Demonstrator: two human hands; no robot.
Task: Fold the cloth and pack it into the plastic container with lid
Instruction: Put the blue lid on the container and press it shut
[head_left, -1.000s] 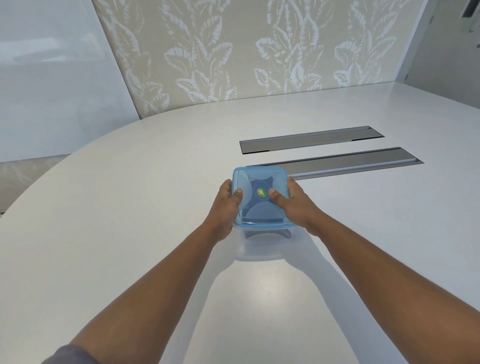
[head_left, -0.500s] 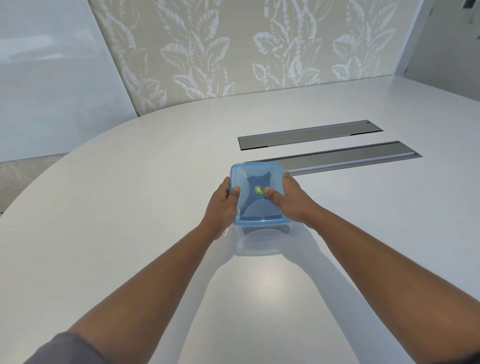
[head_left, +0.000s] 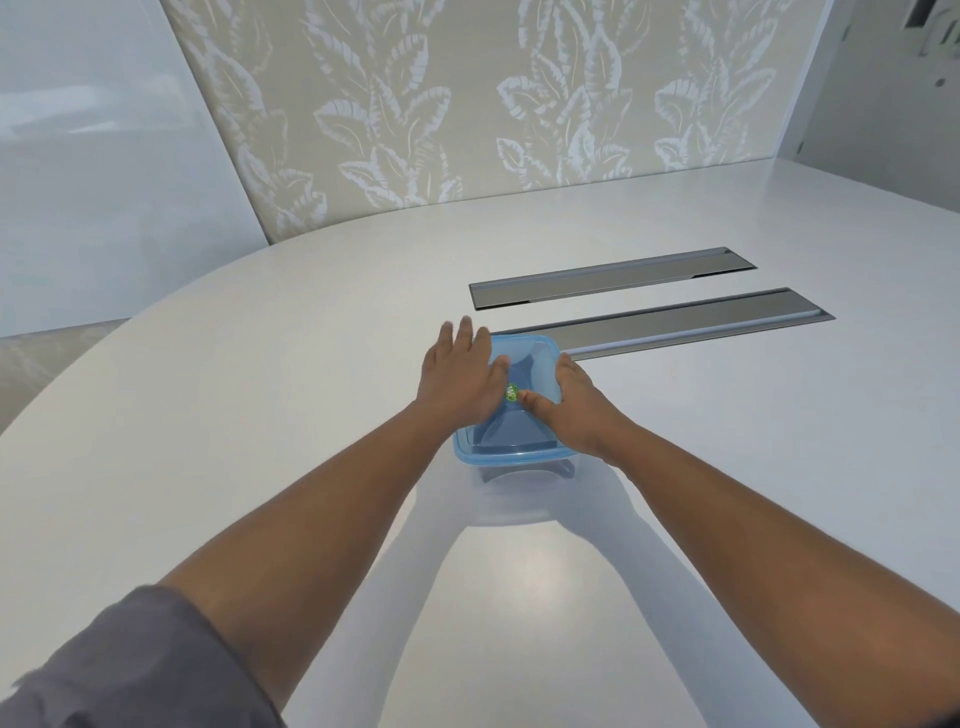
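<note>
A clear plastic container (head_left: 519, 470) with a translucent blue lid (head_left: 524, 366) stands in the middle of the white table (head_left: 208, 415). A small green sticker (head_left: 512, 392) marks the lid's centre. A dark blue cloth shows dimly through the lid. My left hand (head_left: 460, 376) lies flat over the lid's left side, fingers spread past its far edge. My right hand (head_left: 571, 408) grips the lid's right edge, thumb on top by the sticker.
Two long grey metal cable trays (head_left: 613, 278) (head_left: 675, 322) are set into the table just behind the container. A leaf-patterned wall panel (head_left: 493, 104) rises beyond the table's far edge.
My left hand has left its grip on the lid's left edge and now lies open and flat on top. The right hand has stayed on the right edge.
</note>
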